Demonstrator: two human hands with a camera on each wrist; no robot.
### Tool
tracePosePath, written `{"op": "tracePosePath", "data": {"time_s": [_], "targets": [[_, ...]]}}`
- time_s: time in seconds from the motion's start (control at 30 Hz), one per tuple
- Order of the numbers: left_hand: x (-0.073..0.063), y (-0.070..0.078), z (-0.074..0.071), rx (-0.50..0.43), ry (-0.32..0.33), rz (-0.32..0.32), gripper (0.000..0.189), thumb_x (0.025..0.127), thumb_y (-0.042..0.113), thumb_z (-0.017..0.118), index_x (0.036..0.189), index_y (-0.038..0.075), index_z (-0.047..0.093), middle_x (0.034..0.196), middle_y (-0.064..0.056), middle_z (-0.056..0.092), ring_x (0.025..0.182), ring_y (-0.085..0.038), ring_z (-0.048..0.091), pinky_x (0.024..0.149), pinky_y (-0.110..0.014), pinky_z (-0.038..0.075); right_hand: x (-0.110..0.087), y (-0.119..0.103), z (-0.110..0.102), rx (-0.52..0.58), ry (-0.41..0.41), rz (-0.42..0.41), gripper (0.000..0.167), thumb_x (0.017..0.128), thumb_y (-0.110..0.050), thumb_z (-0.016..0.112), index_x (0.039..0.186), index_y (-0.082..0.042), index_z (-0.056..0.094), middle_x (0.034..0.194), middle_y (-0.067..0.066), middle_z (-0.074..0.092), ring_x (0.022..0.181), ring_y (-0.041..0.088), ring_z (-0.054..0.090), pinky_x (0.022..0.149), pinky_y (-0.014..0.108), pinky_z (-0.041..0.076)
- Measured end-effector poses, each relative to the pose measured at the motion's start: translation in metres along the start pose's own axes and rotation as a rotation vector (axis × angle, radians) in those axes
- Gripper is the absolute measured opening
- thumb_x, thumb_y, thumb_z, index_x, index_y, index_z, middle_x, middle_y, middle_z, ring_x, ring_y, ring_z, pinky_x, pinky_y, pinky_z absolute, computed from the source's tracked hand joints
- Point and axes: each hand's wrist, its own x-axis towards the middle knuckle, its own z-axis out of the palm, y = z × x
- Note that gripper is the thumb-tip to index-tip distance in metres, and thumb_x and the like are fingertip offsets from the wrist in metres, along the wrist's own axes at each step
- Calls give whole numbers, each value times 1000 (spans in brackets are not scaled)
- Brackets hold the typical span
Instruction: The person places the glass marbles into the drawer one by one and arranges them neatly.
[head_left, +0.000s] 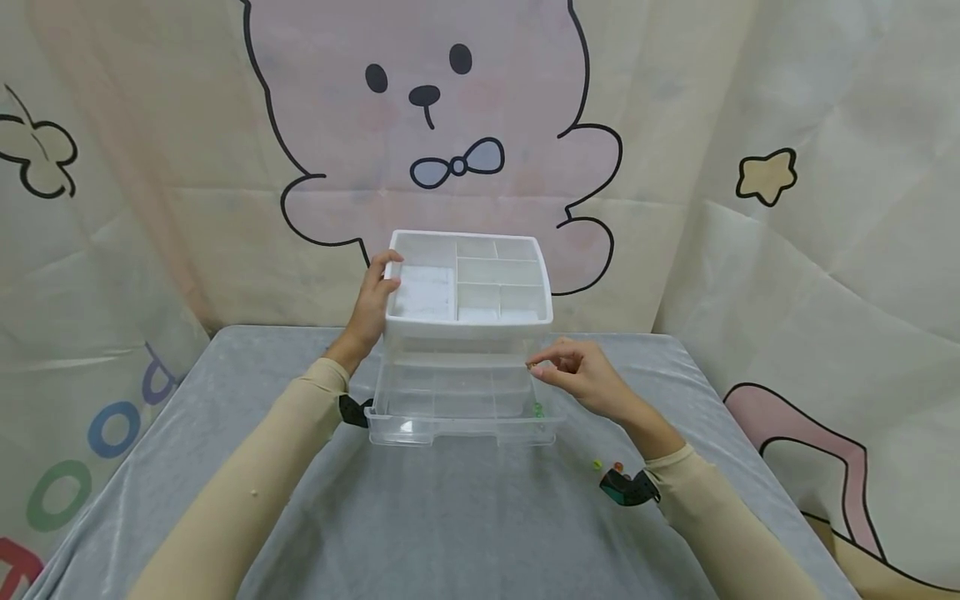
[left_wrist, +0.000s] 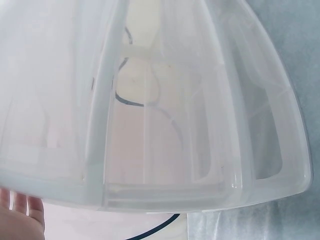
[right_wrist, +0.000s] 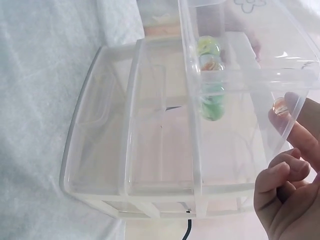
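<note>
A small plastic drawer organizer (head_left: 468, 326) stands on the cloth, its white top tray divided into compartments. One clear drawer (head_left: 462, 429) is pulled out toward me. My left hand (head_left: 370, 307) grips the organizer's upper left edge; part of that hand (left_wrist: 21, 220) shows at the corner of the left wrist view. Over the drawer's right side, my right hand (head_left: 588, 377) pinches a clear marble (right_wrist: 280, 106) with an orange swirl between thumb and fingertip. Several marbles, such as a green one (right_wrist: 212, 107), sit in a row inside the drawer, seen through its wall.
On the grey cloth-covered table (head_left: 465, 533), a yellow-green marble (head_left: 597, 464) and an orange one (head_left: 618, 467) lie near my right wrist camera (head_left: 628, 488). A printed curtain (head_left: 660, 100) hangs behind the table and along both sides.
</note>
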Motion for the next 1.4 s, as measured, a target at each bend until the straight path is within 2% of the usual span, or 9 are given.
{"op": "tracePosePath", "data": {"time_s": [0.23, 0.37, 0.5, 0.67, 0.87, 0.97, 1.1, 1.2, 1.4], "targets": [[1, 1, 0, 9, 3, -5, 37, 102, 7, 28, 138, 0, 33, 150, -22, 30, 112, -29, 41, 94, -35, 33, 0, -3, 2, -24, 19, -11, 15, 92, -2, 69, 105, 0, 77, 73, 7, 52, 58, 9, 37, 54, 22, 35], [1, 0, 0, 7, 3, -9, 38, 101, 7, 28, 139, 1, 32, 150, -23, 30, 116, -30, 41, 96, -37, 33, 0, -3, 3, -28, 17, 0, 17, 92, -2, 69, 107, 1, 76, 76, 5, 51, 56, 7, 37, 53, 22, 35], [1, -1, -1, 5, 1, -9, 38, 102, 7, 28, 139, 2, 32, 152, -22, 29, 119, -32, 40, 98, -39, 32, 0, -4, 2, -3, 8, 25, 18, 94, -2, 67, 110, 2, 73, 83, 7, 55, 53, 5, 34, 52, 21, 33], [1, -1, -1, -4, -5, -2, 38, 102, 7, 27, 139, 0, 31, 148, -22, 32, 115, -28, 42, 95, -37, 34, -2, -5, 0, 30, 4, 53, 19, 97, -5, 63, 112, 2, 72, 99, 12, 61, 52, 4, 30, 52, 22, 33], [1, 0, -1, -6, -9, -14, 38, 102, 7, 27, 140, 1, 31, 150, -24, 30, 117, -30, 41, 95, -37, 34, -6, -4, -6, 18, 25, 76, 20, 99, -10, 61, 113, 0, 72, 103, 15, 62, 53, 6, 33, 52, 24, 35], [1, 0, 0, -10, -14, -13, 39, 103, 8, 27, 141, 2, 31, 152, -24, 29, 120, -34, 40, 96, -40, 33, -8, -3, -8, 5, 38, 68, 20, 100, -11, 61, 113, -1, 72, 105, 12, 66, 57, 6, 41, 54, 25, 38], [0, 0, 0, -15, -10, 4, 38, 103, 6, 27, 140, 0, 32, 153, -22, 28, 121, -35, 38, 98, -40, 31, -12, -2, -11, 15, 49, 45, 18, 99, -9, 61, 111, -1, 72, 104, -2, 68, 61, 7, 48, 54, 25, 41], [1, -1, 0, -12, 1, 17, 37, 101, 4, 27, 138, -3, 32, 152, -20, 29, 120, -35, 38, 97, -38, 31, -15, -1, -14, 30, 48, 29, 18, 99, -7, 60, 111, 0, 72, 99, -11, 68, 54, 7, 44, 49, 26, 40], [2, -3, 0, -3, 1, 25, 37, 101, 4, 27, 137, -5, 31, 151, -21, 29, 118, -33, 40, 97, -37, 31, -22, 1, -20, 47, 53, 13, 19, 100, -5, 59, 112, 3, 70, 79, -11, 57, 50, 11, 42, 48, 26, 40]]}}
